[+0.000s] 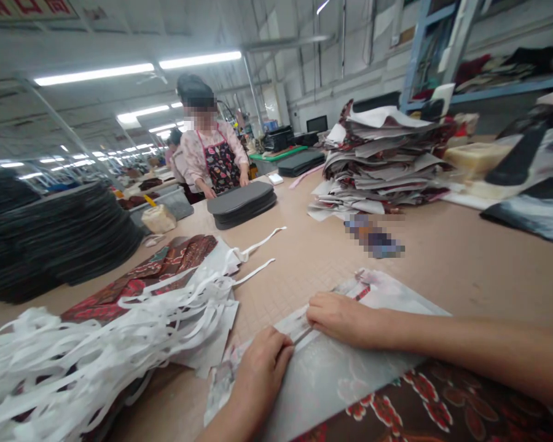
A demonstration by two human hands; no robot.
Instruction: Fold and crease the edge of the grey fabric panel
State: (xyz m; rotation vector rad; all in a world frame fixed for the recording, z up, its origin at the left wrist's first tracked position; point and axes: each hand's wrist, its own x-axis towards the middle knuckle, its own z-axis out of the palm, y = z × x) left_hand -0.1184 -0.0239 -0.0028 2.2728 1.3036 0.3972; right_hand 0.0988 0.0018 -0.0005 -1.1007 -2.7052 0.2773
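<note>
A pale, translucent sheet (322, 380) lies on the brown table in front of me, with dark floral fabric (424, 399) showing at its near side. Across its far part runs a narrow folded strip. My left hand (263, 368) is closed on the strip's near-left portion, fingers curled and pressed together. Farther right and slightly beyond, my right hand (338, 318) grips the same strip, its fingertips bent over the edge. A short gap separates the two hands. Beyond my right hand, a red mark shows near the sheet's far corner.
White straps (74, 362) lie heaped over red-brown floral fabric (142, 276) at left. Dark stacked pieces (59, 233) stand behind them. A person in an apron (221, 159) touches a grey stack (242, 202). Layered sheets (387, 159) are piled at back right, near a small pixelated item (373, 236).
</note>
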